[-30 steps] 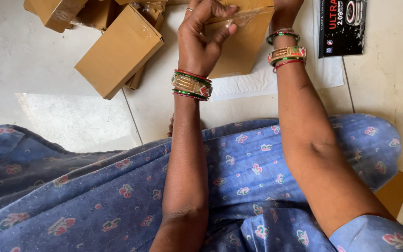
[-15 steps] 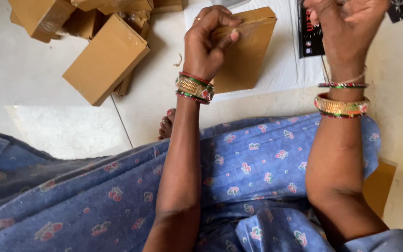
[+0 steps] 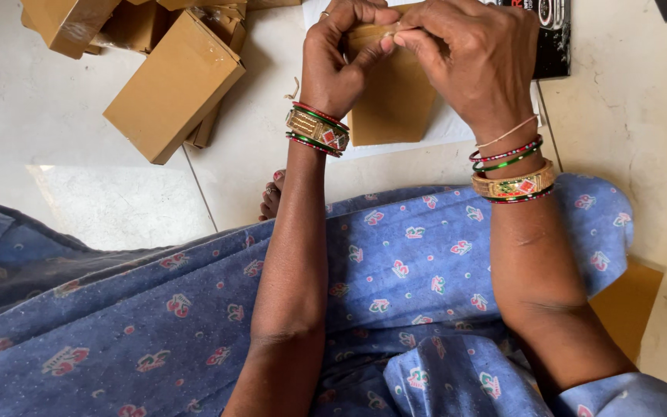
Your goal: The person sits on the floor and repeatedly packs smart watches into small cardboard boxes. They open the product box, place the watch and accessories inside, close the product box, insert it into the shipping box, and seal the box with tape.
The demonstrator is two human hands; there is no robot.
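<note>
Pale tiled floor carries everything.
Heap of brown cardboard boxes top left, a white sheet under one box top centre, a black printed pack beside it, brown card at right.

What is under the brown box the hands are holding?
Under the brown box lies a white sheet on the tiled floor. Left hand and right hand cover the box's top; whatever lies directly beneath it stays hidden.

A home floor is serving as a packing spot: pale tiles are bearing piled brown cardboard boxes.
</note>
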